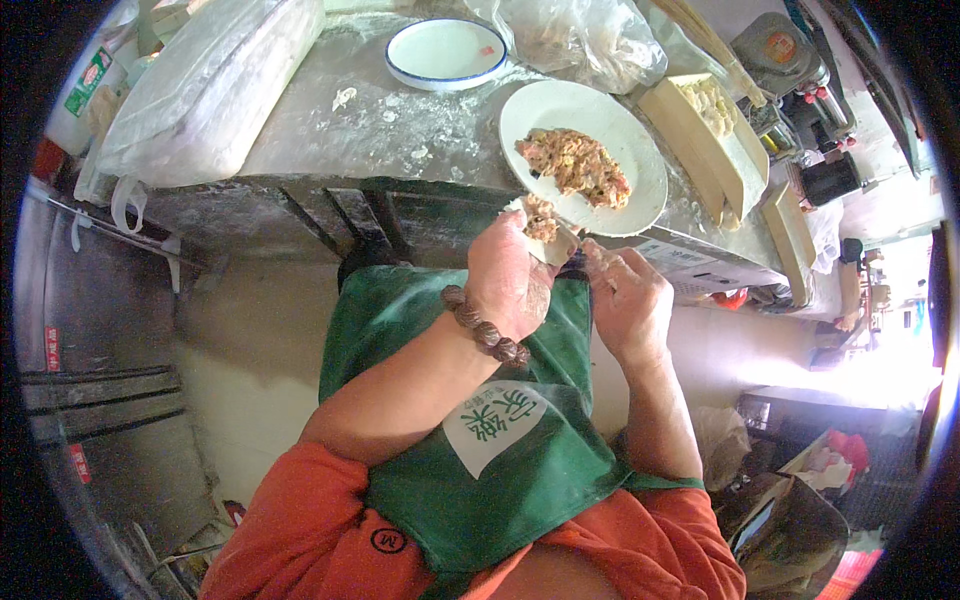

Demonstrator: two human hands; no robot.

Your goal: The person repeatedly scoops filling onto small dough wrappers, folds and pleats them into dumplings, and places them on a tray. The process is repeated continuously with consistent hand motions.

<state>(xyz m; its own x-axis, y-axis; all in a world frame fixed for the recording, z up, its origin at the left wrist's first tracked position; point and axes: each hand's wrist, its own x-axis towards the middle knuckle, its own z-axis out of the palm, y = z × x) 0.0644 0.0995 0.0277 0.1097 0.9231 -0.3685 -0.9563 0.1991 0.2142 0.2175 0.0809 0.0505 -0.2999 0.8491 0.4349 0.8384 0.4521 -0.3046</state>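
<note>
My left hand (pixel 510 277), with a brown bead bracelet at the wrist, holds a dough wrapper (pixel 551 248) carrying a portion of meat filling (pixel 539 219). It is held in front of the worktop's edge, just below a white plate (pixel 651 196) with a mound of minced filling (pixel 581 165). Close on the right, my right hand (pixel 630 292) has its fingers bent and its fingertips near the wrapper's edge; flour or dough coats them. Whether those fingers pinch anything is hard to make out. A green apron (pixel 465 330) lies below both hands.
A blue-rimmed white enamel dish (pixel 446 52) stands on the floury worktop (pixel 315 127). Plastic bags (pixel 585 37) lie behind the plate. A large plastic-wrapped bundle (pixel 210 90) is at the left. At the right stands a long pale container (pixel 697 150) with dough pieces (pixel 709 107).
</note>
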